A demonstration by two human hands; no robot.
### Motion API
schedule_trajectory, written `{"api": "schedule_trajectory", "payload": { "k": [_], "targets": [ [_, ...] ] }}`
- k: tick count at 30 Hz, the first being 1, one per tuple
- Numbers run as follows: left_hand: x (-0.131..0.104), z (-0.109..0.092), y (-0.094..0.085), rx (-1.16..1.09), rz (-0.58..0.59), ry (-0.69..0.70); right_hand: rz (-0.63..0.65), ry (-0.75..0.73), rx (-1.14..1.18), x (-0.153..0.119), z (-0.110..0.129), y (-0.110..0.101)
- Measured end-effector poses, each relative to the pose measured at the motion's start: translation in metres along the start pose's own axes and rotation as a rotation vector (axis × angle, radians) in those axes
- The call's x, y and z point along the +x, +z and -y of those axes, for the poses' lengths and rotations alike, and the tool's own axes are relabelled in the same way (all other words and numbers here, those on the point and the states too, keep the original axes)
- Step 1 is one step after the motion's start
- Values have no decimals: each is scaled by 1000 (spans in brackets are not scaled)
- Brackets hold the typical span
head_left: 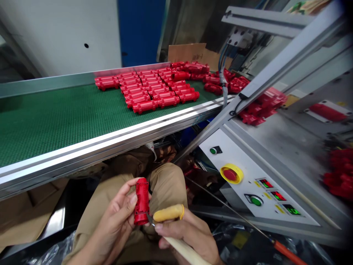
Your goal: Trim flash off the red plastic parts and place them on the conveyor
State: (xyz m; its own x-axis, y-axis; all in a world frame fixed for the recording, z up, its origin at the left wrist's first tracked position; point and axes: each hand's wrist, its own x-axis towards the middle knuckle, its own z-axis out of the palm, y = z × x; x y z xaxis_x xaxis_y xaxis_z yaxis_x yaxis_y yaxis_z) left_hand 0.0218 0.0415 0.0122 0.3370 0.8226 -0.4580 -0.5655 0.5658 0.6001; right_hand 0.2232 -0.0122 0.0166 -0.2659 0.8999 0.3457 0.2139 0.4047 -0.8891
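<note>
My left hand (120,215) grips a red plastic cylindrical part (142,198) upright above my lap, thumb on its near side. Black lines run along the part's edges and around its lower end. In my right hand (190,233) is a knife (182,250) with a pale handle and a short pointed metal blade. The blade's tip meets the lower right side of the red part, or lies very close to it. A yellow finger cot (168,213) covers my right index finger.
A green conveyor belt (68,117) with metal rails crosses ahead, carrying rows of red parts (150,88) and a looser heap at its right. To the right stands a machine frame with a control panel (248,184), emergency stop (231,173) and more red parts. An orange-handled rod (288,253) lies lower right.
</note>
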Motion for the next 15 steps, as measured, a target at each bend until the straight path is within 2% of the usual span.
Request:
{"api": "schedule_trajectory", "payload": {
  "k": [5, 8, 14, 15],
  "targets": [
    [0, 0, 0, -4, -7, -5, -92, -28, -8, -5, -5, 9],
    [0, 0, 0, -10, -9, -7, -87, -20, -28, -2, -5, 9],
    [2, 3, -3, 2, -14, -4, 126, 19, -73, 5, 9, -2],
    [2, 3, -3, 4, -13, -9, 124, 34, -73, 3, 11, -2]
  ]
}}
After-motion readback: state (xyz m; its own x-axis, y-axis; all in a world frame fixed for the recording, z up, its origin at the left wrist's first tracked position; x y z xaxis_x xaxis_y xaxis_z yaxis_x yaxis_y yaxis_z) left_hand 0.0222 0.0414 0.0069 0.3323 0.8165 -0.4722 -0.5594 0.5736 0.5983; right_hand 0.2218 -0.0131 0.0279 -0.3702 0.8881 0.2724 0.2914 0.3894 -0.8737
